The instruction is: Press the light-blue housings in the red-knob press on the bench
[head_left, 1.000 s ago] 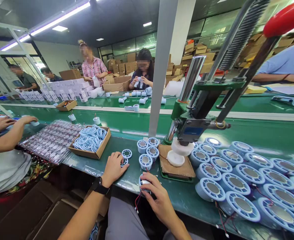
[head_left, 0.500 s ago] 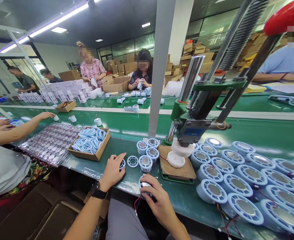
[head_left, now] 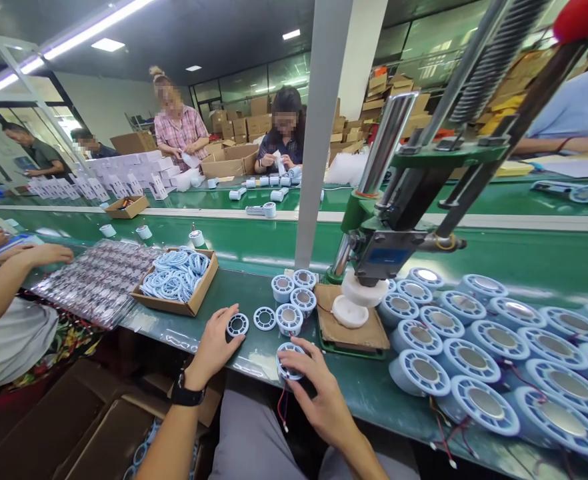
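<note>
My left hand (head_left: 217, 345) rests at the bench's front edge, thumb and fingers around a flat light-blue ring (head_left: 237, 325). A second loose ring (head_left: 265, 319) lies just right of it. My right hand (head_left: 314, 383) grips a round blue housing (head_left: 289, 362) whose top now shows a slotted ring; red and dark wires hang below it over the edge. Several similar housings (head_left: 289, 318) stand behind it. To their right is a hand press with a white upper pad (head_left: 364, 289) above a white round cup (head_left: 350, 311), the two apart.
Many finished-looking blue housings (head_left: 487, 401) crowd the bench at right. A cardboard box of blue rings (head_left: 203, 289) and wrapped parts (head_left: 99, 280) lie left. A grey post (head_left: 319, 133) rises behind; a co-worker's arm (head_left: 4, 287) reaches in at far left.
A ring now shows on top of the housing in my right hand, where bare metal was visible. My left fingers uncover more of their ring. The co-worker's arm at left has drawn back.
</note>
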The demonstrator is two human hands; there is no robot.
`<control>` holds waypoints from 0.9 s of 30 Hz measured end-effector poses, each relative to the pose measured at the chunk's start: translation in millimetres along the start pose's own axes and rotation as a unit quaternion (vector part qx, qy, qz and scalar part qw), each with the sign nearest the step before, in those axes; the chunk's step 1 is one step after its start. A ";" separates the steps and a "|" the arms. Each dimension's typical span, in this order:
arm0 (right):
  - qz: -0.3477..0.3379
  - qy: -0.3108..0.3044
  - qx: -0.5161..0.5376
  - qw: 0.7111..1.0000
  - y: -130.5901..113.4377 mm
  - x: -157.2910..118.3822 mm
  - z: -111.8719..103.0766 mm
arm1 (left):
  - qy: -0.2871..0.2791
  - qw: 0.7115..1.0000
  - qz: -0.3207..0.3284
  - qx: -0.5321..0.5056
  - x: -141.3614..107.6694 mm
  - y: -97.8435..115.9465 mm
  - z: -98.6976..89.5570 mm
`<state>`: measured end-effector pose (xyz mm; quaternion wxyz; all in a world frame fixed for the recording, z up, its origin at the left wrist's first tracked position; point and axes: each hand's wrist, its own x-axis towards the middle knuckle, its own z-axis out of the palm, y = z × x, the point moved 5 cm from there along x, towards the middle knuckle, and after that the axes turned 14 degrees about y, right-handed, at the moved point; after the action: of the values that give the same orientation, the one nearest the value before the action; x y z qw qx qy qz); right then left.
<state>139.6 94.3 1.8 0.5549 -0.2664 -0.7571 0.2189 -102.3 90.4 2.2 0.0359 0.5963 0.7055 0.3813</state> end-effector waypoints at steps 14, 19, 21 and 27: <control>0.064 0.052 -0.090 0.993 14.1 -10.1 10.7 | 0.042 0.992 0.107 -0.058 -1.8 57.6 -24.4; 0.093 0.087 -0.104 0.986 20.1 -14.1 16.1 | -0.052 0.991 0.046 -0.112 -15.0 79.5 -8.6; 0.092 0.096 -0.095 0.986 20.8 -15.6 15.5 | -0.101 0.985 0.053 -0.130 -23.5 94.1 5.4; 0.121 0.108 -0.080 0.983 25.7 -19.4 13.3 | -0.107 0.983 0.027 -0.150 -31.7 107.5 31.2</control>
<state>135.7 100.9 -32.2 0.5800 -0.4218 -0.6695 0.1935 10.0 78.0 29.7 0.1898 0.6405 0.6161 0.4173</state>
